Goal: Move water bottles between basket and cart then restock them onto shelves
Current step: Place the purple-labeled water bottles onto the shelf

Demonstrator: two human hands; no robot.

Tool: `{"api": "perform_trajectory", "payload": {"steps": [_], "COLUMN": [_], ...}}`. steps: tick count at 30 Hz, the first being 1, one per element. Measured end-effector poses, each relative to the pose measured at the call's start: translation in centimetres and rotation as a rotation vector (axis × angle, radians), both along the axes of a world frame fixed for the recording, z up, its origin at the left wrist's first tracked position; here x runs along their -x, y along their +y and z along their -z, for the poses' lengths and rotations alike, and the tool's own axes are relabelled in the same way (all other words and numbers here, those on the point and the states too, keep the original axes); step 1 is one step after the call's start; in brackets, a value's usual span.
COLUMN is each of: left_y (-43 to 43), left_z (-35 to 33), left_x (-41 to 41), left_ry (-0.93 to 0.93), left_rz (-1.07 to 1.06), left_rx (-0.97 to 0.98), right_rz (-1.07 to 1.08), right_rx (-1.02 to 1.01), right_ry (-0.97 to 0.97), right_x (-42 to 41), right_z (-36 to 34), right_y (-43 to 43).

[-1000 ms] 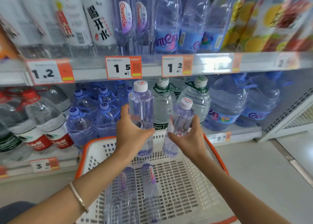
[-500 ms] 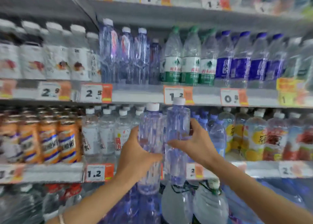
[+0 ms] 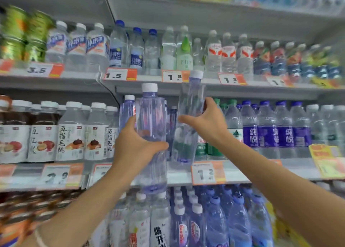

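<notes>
Left hand (image 3: 137, 147) grips an upright clear violet plastic bottle (image 3: 151, 119) just right of the shelved violet bottle (image 3: 127, 112). Right hand (image 3: 203, 123) grips a tilted twin bottle (image 3: 190, 106) farther right.

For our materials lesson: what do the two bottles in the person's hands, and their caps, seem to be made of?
Left-hand bottle: probably clear, lilac-tinted plastic with a glossy sheen. Right-hand bottle: looks the same; green-labelled bottles behind show through it. Caps: likely opaque white plastic, matte-looking.
</notes>
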State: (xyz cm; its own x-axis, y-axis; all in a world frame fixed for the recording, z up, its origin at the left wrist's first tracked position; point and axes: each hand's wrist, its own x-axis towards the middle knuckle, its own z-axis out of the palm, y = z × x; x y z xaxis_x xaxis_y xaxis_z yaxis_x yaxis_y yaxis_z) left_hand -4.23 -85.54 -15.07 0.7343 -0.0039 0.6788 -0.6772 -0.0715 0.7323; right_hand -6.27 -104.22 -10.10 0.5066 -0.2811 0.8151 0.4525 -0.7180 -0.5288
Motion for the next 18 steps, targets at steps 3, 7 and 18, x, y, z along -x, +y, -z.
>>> {"api": "perform_trajectory", "payload": {"steps": [3, 7, 18], "left_y": [0.1, 0.1, 0.8], "left_z": [-1.5, -1.8, -0.6], "left_x": [-0.5, -1.4, -3.7], "left_ry": [-0.014, -0.012, -0.024], "left_rz": [-0.014, -0.035, -0.063], "left_rx": [-0.003, -0.009, -0.052], "right_rz": [0.047, 0.154, 0.497], "right_rx": [0.006, 0.034, 0.263], "right_ry": [-0.015, 0.029, 0.286], "right_x": [-3.6, -8.6, -16.1], "right_z": [-1.1, -0.6, 3.5], "right_y": [0.4, 0.8, 1.4]}}
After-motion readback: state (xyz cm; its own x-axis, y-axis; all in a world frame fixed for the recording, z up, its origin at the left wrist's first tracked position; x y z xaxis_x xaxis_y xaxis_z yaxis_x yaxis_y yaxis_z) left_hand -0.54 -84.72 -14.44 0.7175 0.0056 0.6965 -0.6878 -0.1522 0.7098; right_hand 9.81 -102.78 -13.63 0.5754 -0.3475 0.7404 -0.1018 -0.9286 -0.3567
